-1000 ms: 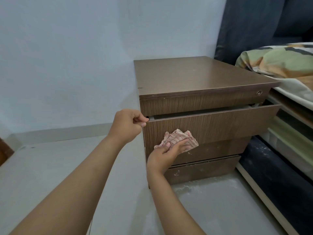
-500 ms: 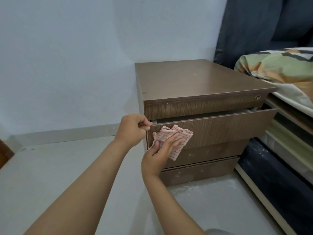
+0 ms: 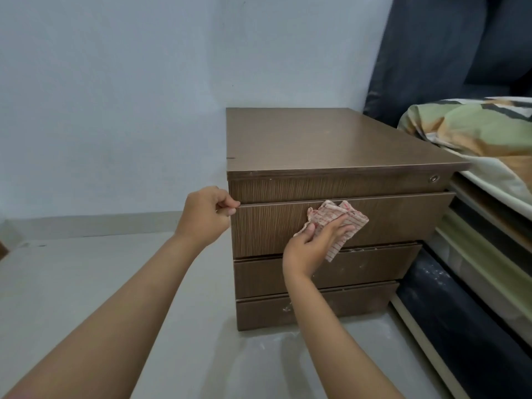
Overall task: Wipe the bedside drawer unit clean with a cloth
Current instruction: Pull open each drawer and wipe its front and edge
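The brown wood-grain bedside drawer unit [image 3: 331, 139] stands against the pale wall, with three drawer fronts below a top panel. My left hand [image 3: 205, 216] pinches the upper left corner of the top drawer front [image 3: 264, 231]. My right hand [image 3: 313, 243] presses a pink-and-white striped cloth [image 3: 342, 220] flat against that drawer front, near its middle, with straight fingers and the thumb over the cloth's edge. White dust specks show on the two lower drawer fronts [image 3: 359, 266].
A bed with a patterned green and orange pillow [image 3: 475, 128] sits close on the right, its dark frame [image 3: 460, 318] running along the floor. A small round lock [image 3: 433, 178] is at the top panel's right. Grey floor [image 3: 86, 283] spreads to the left.
The top drawer, pulled out earlier, now sits nearly flush with the unit. My right hand slid the cloth rightward along the drawer front. The view moved closer to facing the front.
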A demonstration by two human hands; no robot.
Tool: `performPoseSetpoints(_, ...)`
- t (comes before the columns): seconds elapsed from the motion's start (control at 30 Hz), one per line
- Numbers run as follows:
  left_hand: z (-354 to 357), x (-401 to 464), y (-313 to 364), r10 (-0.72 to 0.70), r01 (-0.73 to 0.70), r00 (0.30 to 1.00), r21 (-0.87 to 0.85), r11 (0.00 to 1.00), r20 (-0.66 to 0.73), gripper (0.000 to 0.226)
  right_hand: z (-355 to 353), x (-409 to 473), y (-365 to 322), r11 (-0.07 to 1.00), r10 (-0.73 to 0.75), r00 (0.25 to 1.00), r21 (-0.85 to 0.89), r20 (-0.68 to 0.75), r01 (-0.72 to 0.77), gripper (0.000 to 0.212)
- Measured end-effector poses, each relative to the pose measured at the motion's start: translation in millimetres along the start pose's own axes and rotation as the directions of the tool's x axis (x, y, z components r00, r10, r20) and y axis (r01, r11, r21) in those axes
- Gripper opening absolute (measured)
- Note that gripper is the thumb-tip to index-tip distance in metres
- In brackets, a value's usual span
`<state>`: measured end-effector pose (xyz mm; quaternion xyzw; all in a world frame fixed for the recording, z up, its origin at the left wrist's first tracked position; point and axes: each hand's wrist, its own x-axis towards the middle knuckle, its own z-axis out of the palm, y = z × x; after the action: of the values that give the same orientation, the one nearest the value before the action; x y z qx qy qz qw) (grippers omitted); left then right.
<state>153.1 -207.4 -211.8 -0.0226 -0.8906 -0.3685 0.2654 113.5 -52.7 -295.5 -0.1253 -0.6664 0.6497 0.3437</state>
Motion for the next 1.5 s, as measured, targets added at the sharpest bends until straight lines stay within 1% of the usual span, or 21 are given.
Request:
performPoseSetpoints(0.2, 9.9, -0.8, -2.8, -0.008, 0.01, 0.994, 0.016, 1.0, -0.105, 0.02, -6.5, 17.8, 2.6, 0.999, -0.033, 0.999, 0.027, 0.031, 0.032, 0.067)
performPoseSetpoints(0.37, 15.3, -1.3, -1.0, 0.018, -0.006, 0.986, 0.076, 0.997, -0.166, 0.017, -3.6, 20.9, 5.1, 0.995, -0.06, 0.998, 0.085, 0.035, 0.056, 0.067)
performPoseSetpoints(0.5, 22.2, -7.3, 1.3, 0.006, 0.01, 0.973, 0.067, 0.998, -0.229, 0.015, -10.7, 20.0, 9.3, 0.995, -0.032, 0.998, 0.092, 0.057, 0.027, 0.066)
performPoseSetpoints(0.57, 26.0, -11.8, -0.1, 0.037, -0.009, 0.957, 0.099, 0.995, -0.288, 0.013, -17.1, 19.4, 12.2, 0.994, -0.078, 0.994, 0.085, 0.08, 0.072, 0.066)
performPoseSetpoints(0.67, 33.7, -16.7, -2.4, 0.127, -0.08, 0.918, 0.137, 0.987, -0.376, 0.013, -20.3, 23.0, 18.1, 0.988, -0.138, 0.989, 0.077, 0.058, 0.133, 0.063)
performPoseSetpoints(0.77, 49.2, -33.0, -7.3, 0.209, -0.148, 0.876, 0.17, 0.974, -0.434, 0.025, -23.5, 22.1, 26.2, 0.981, -0.165, 0.985, 0.11, 0.044, 0.16, 0.06)
performPoseSetpoints(0.83, 61.7, -48.5, -15.8, 0.254, -0.194, 0.871, 0.179, 0.964, -0.421, 0.037, -25.5, 19.0, 33.4, 0.972, -0.181, 0.983, 0.163, 0.041, 0.172, 0.058)
performPoseSetpoints(0.9, 74.0, -63.5, -29.2, 0.269, -0.212, 0.89, 0.187, 0.959, -0.369, 0.046, -27.3, 13.7, 41.5, 0.968, -0.186, 0.981, 0.18, 0.049, 0.175, 0.057)
performPoseSetpoints(0.97, 86.5, -75.0, -43.8, 0.262, -0.203, 0.905, 0.201, 0.958, -0.336, 0.051, -30.0, 7.8, 50.1, 0.972, -0.17, 0.983, 0.175, 0.07, 0.155, 0.057)
performPoseSetpoints(1.07, 100.1, -82.7, -57.8, 0.257, -0.195, 0.908, 0.209, 0.958, -0.332, 0.055, -33.0, 3.9, 62.2, 0.974, -0.176, 0.98, 0.162, 0.094, 0.16, 0.059)
performPoseSetpoints(1.2, 104.4, -86.5, -71.4, 0.311, -0.236, 0.899, 0.258, 0.937, -0.309, 0.054, -34.0, -0.6, 71.8, 0.98, -0.161, 0.983, 0.132, 0.093, 0.148, 0.06)
performPoseSetpoints(1.33, 108.3, -97.0, -86.8, 0.318, -0.243, 0.916, 0.293, 0.925, -0.245, 0.055, -33.1, -8.3, 71.4, 0.985, -0.113, 0.988, 0.143, 0.103, 0.098, 0.059)
performPoseSetpoints(1.43, 111.7, -102.1, -97.4, 0.332, -0.262, 0.922, 0.314, 0.913, -0.197, 0.051, -32.8, -16.6, 73.2, 0.986, -0.067, 0.996, 0.159, 0.064, 0.056, 0.058)
performPoseSetpoints(1.5, 114.6, -106.6, -102.5, 0.337, -0.268, 0.923, 0.315, 0.91, -0.186, 0.044, -36.0, -24.7, 77.0, 0.983, -0.019, 0.999, 0.181, 0.028, 0.014, 0.058)
